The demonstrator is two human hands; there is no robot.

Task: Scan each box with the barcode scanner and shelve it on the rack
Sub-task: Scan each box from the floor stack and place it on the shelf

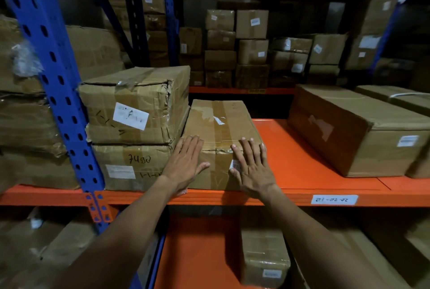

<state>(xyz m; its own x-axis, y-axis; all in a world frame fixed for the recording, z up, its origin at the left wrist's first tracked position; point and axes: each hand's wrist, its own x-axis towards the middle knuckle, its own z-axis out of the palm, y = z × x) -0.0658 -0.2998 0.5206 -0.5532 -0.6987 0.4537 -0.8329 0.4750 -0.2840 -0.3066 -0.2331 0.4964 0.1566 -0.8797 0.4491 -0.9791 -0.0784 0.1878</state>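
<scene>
**Inspector:** The step in hand appears to be shelving. A taped cardboard box (218, 139) sits on the orange shelf deck (302, 163) of the rack, its front face close to the deck's front edge. The left hand (186, 160) lies flat against the box's front left corner, fingers straight and held together. The right hand (253, 167) lies flat on the front right corner, fingers straight and slightly spread, partly covering a small white label (234, 164). Neither hand curls round anything.

**Supervisor:** Is the barcode scanner in sight?

**Inspector:** No. It is not visible, so whether this box was scanned cannot be confirmed.

**Supervisor:** What does the next move call for?

**Inspector:** In my judgement, an even push from both palms to slide the box deeper, keeping it square beside the stack on its left, which it touches or nearly touches. Then both hands would come off for the next box.

**Supervisor:** Counts?

**Inspector:** Two hands, both on one box. In the stack to its left, two boxes: a dented upper box (137, 104) on a lower box marked in pen (132, 167). To the right, well apart, one long carton (358, 130), with at least one more behind it at the frame edge. One blue upright (53, 79) stands nearest. One handwritten shelf tag (334, 199) is on the front beam. The boxes on the far rack (251, 51) are too many and too dim to count.
</scene>
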